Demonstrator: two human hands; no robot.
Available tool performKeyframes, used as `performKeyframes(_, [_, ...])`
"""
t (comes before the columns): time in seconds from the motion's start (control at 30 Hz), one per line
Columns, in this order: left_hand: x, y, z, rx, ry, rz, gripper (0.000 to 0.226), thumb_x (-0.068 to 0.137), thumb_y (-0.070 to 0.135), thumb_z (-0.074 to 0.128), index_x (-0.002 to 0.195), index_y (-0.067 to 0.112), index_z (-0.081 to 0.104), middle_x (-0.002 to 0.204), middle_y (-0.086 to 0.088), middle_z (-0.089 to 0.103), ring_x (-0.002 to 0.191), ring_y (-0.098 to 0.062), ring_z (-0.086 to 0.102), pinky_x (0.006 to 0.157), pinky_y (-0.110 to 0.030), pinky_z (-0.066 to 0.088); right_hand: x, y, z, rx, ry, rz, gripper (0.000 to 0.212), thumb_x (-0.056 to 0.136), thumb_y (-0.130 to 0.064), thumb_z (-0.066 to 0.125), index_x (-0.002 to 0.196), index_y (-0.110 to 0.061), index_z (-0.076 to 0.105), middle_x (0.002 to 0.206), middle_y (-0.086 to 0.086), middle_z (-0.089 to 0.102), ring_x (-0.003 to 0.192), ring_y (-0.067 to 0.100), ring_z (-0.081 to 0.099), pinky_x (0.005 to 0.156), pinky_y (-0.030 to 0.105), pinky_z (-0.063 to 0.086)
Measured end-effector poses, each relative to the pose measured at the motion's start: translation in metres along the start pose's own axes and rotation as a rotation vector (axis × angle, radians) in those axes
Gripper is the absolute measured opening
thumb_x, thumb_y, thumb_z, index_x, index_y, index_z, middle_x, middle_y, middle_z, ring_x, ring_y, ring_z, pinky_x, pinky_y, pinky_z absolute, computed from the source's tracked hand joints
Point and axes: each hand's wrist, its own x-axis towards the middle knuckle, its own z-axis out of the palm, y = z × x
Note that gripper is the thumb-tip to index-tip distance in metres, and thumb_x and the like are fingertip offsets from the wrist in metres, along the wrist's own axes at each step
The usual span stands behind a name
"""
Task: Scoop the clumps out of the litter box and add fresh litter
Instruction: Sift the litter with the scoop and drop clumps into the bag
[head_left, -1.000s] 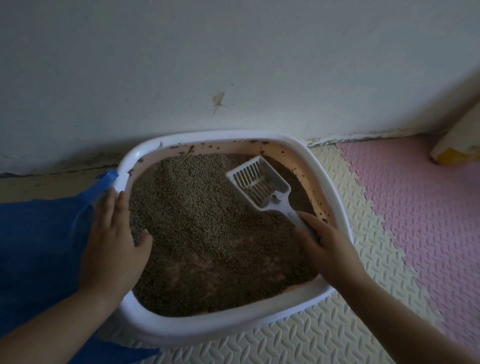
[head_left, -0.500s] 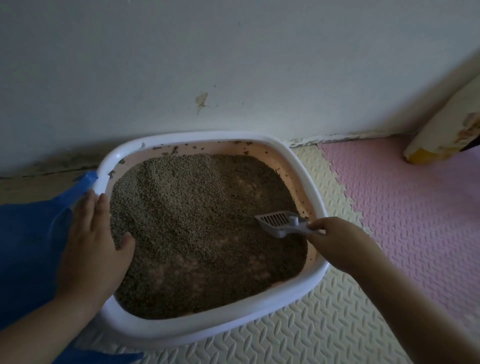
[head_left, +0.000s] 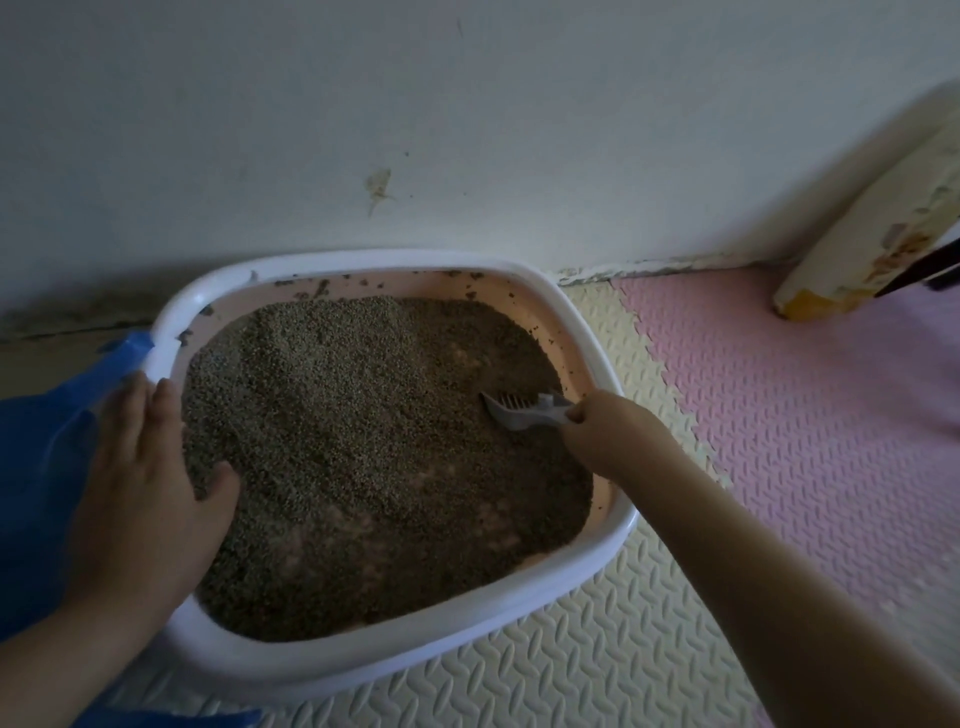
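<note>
Against the pale wall (head_left: 467, 130), floor level, person crouched over the job. Floor is embossed foam mat, cream tiles (head_left: 597, 654) under and in front of the box, pink tiles (head_left: 810, 415) off to the right.

White-rimmed litter box (head_left: 615, 540) sits on the cream mat, back edge near the wall. Inner walls are pinkish, with dark crumbs stuck along the far side. Grey-brown granular litter (head_left: 363, 441) fills it, heaped higher at the far left, thin at the near side where the pink base shows through in patches.

Blue plastic bag (head_left: 41, 467) lies just beside the box's left rim, touching it, partly under the left forearm. Cream and yellow object (head_left: 857, 244) leans at the far right on the pink mat, well apart from the box; its markings are too blurred to read.

Left hand (head_left: 140, 493) lies flat over the left rim, fingers straight and together, thumb spread out over the litter, gripping nothing.

Right hand (head_left: 613, 436) is above the right rim, fingers curled tight round the handle of the litter scoop (head_left: 524, 413). Handle hidden in the fist. Slotted grey-white head sticks out left of the knuckles, tip down in the litter close to the right inner wall.

Brown stain (head_left: 379, 187) on the wall above the box.
</note>
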Motion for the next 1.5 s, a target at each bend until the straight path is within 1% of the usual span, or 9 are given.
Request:
performKeyframes(0.17, [0.0, 0.004, -0.005, 0.006, 0.005, -0.011, 0.082, 0.085, 0.015, 0.065, 0.149, 0.01, 0.014, 0.158, -0.01, 0.009, 0.144, -0.032, 0.011, 0.109, -0.056, 0.025, 0.036, -0.023, -0.001, 0.061, 0.064, -0.04, 0.029, 0.092, -0.038, 0.047, 0.101, -0.017, 0.066, 0.073, -0.003, 0.061, 0.061, 0.011, 0.058, 0.045, 0.023, 0.037])
performKeyframes(0.33, [-0.002, 0.009, -0.01, -0.005, -0.023, -0.021, 0.082, 0.087, 0.018, 0.063, 0.151, 0.012, 0.012, 0.16, -0.008, 0.006, 0.146, -0.025, 0.006, 0.111, -0.052, 0.022, 0.052, -0.044, 0.007, 0.142, 0.093, -0.076, 0.021, 0.091, -0.032, 0.05, 0.094, -0.02, 0.067, 0.075, -0.002, 0.065, 0.064, 0.016, 0.063, 0.053, 0.027, 0.052])
performKeyframes(0.5, [-0.005, 0.017, -0.016, 0.001, -0.041, -0.033, 0.078, 0.089, 0.021, 0.06, 0.151, 0.009, 0.015, 0.16, -0.005, 0.003, 0.146, -0.024, 0.004, 0.111, -0.051, 0.023, 0.029, -0.071, 0.049, 0.205, 0.159, -0.168, 0.034, 0.099, -0.03, 0.04, 0.129, -0.016, 0.047, 0.095, 0.003, 0.065, 0.083, 0.024, 0.063, 0.067, 0.034, 0.052])
performKeyframes(0.6, [-0.005, 0.017, -0.017, 0.019, -0.056, -0.037, 0.077, 0.09, 0.024, 0.057, 0.152, 0.011, 0.013, 0.161, -0.001, 0.001, 0.146, -0.023, 0.003, 0.112, -0.05, 0.024, 0.025, -0.079, 0.064, 0.414, 0.159, -0.11, 0.03, 0.099, -0.031, 0.042, 0.124, -0.015, 0.05, 0.09, -0.002, 0.06, 0.078, 0.019, 0.058, 0.063, 0.032, 0.048])
performKeyframes(0.77, [-0.007, 0.019, -0.018, 0.02, -0.051, -0.042, 0.077, 0.09, 0.025, 0.057, 0.152, 0.011, 0.012, 0.161, -0.001, -0.001, 0.147, -0.021, 0.001, 0.113, -0.046, 0.024, 0.01, -0.059, 0.06, 0.581, 0.177, -0.128, 0.027, 0.098, -0.032, 0.047, 0.122, -0.02, 0.048, 0.094, -0.005, 0.06, 0.076, 0.012, 0.056, 0.066, 0.032, 0.046])
performKeyframes(0.9, [-0.006, 0.018, -0.018, 0.017, -0.043, -0.02, 0.077, 0.09, 0.025, 0.057, 0.152, 0.012, 0.012, 0.161, 0.0, 0.0, 0.147, -0.019, 0.001, 0.113, -0.045, 0.024, -0.017, -0.031, 0.053, 0.555, 0.216, -0.282, 0.026, 0.096, -0.036, 0.05, 0.122, -0.034, 0.046, 0.087, -0.021, 0.057, 0.071, -0.007, 0.052, 0.057, 0.013, 0.038])
performKeyframes(1.03, [-0.008, 0.021, -0.021, 0.022, -0.048, -0.039, 0.077, 0.091, 0.027, 0.056, 0.152, 0.014, 0.011, 0.161, 0.003, -0.004, 0.147, -0.017, -0.002, 0.113, -0.044, 0.022, -0.038, -0.01, 0.052, 0.579, 0.22, -0.376, 0.033, 0.092, -0.04, 0.054, 0.124, -0.038, 0.05, 0.095, -0.023, 0.063, 0.086, -0.005, 0.059, 0.077, 0.033, 0.052])
performKeyframes(1.13, [-0.008, 0.023, -0.021, 0.034, -0.054, -0.038, 0.077, 0.091, 0.026, 0.056, 0.152, 0.013, 0.01, 0.161, 0.002, -0.003, 0.147, -0.018, 0.0, 0.112, -0.044, 0.024, -0.044, -0.006, 0.053, 0.647, 0.214, -0.384, 0.035, 0.089, -0.043, 0.055, 0.123, -0.038, 0.052, 0.094, -0.021, 0.064, 0.087, -0.003, 0.06, 0.079, 0.039, 0.053])
performKeyframes(1.5, [-0.008, 0.02, -0.02, 0.048, -0.057, -0.042, 0.078, 0.092, 0.027, 0.055, 0.153, 0.011, 0.009, 0.161, 0.003, -0.006, 0.147, -0.016, -0.003, 0.114, -0.043, 0.022, -0.053, 0.003, 0.04, 0.68, 0.248, -0.49, 0.032, 0.089, -0.031, 0.062, 0.12, -0.036, 0.057, 0.094, -0.024, 0.064, 0.089, -0.002, 0.061, 0.078, 0.026, 0.052])
